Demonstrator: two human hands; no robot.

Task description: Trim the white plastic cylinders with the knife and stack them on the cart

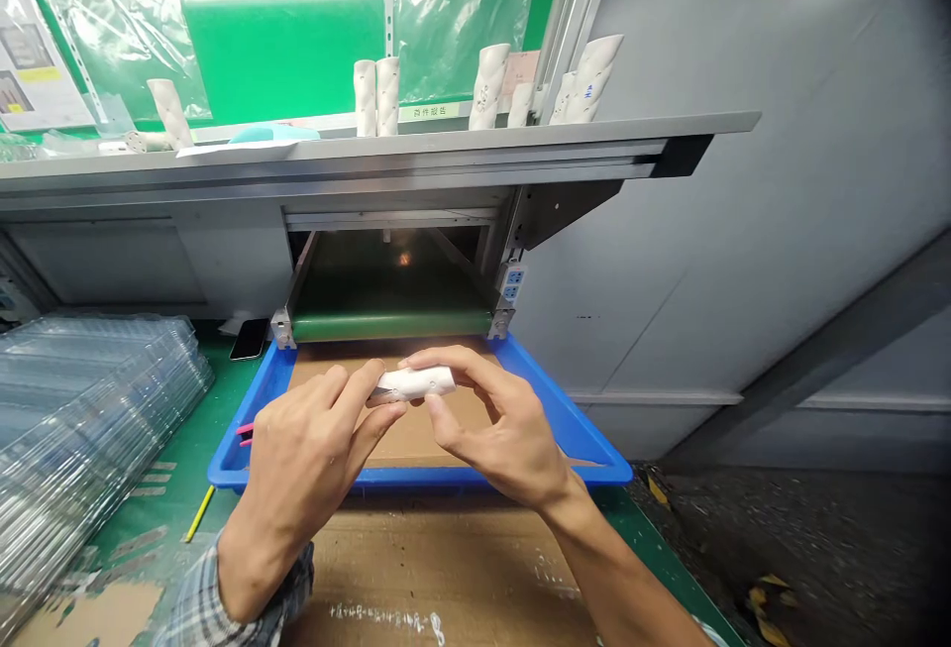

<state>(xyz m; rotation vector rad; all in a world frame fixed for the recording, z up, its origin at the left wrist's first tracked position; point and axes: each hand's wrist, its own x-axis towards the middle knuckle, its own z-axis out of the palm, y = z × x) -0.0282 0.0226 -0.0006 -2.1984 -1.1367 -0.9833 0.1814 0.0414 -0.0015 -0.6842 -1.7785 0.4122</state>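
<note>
Left hand and right hand pinch a white tube at the frame's centre; a slack pinch could drop it into the blue tray below

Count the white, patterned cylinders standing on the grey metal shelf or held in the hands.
8: one cylinder between left hand and right hand; on the shelf, one leaning piece at left, two pieces mid-shelf, four pieces toward the right end. Others may be hidden.
</note>
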